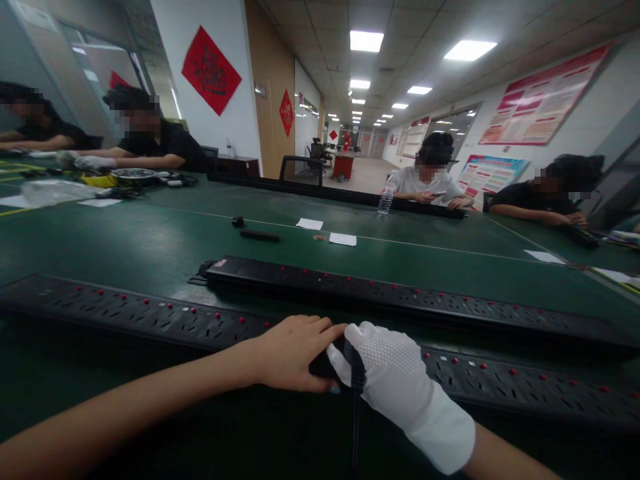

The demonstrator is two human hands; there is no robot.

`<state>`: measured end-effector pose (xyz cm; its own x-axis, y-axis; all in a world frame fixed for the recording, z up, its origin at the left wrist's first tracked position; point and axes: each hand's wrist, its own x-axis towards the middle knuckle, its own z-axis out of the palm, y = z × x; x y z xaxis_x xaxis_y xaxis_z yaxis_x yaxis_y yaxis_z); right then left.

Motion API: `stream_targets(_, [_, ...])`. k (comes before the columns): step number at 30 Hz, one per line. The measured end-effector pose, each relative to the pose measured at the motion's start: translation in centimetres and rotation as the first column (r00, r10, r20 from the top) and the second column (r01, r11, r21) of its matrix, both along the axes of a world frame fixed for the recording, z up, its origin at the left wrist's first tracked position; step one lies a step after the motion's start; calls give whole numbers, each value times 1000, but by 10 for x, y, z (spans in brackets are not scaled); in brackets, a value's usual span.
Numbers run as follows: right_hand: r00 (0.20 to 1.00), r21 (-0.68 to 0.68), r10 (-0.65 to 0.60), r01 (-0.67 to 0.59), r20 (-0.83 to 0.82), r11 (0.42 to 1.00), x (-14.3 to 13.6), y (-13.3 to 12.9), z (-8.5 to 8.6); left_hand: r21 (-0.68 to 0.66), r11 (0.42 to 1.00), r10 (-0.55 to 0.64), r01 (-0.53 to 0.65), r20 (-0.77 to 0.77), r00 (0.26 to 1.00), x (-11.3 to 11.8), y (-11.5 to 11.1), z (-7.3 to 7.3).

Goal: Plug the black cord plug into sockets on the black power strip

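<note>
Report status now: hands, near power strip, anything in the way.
Bare left hand on near power strip. Gloved right hand gripping black cord at its thick end; contact with strip hidden. Second power strip beyond, not blocking hands.

head-worn view, forward and down

Green table point(165, 233); black power strips point(390, 293), papers point(343, 239), bottle point(387, 193) atop

- Clear plastic bottle point(386, 195) standing on the green table point(165, 240)
- Red diamond sign point(212, 70) on a white wall point(235, 140) (dark characters across it)
- Crumpled plastic bag point(60, 193), far left
</note>
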<state>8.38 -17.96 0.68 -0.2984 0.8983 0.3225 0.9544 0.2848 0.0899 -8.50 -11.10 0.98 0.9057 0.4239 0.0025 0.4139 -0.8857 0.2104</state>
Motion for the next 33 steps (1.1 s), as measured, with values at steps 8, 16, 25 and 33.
stream_targets(8, [998, -77, 22, -18, 50, 997, 0, 5, 12, 278, 959, 64, -60, -6, 998, 1, -13, -11])
stream_targets(16, [999, -41, 36, -36, -12, 999, 38, -7, 2, 206, 978, -18, 18, -3, 1000, -3, -16, -12])
stream_targets(25, [963, 59, 136, -126, -233, 990, 44, -15, 8, 173, 985, -5, 1, 23, 1000, 1, -17, -11])
stream_targets(33, [947, 321, 22, 88, -322, 943, 59, -25, 34, 177, 984, 14, -27, 71, 997, 0, -17, -16])
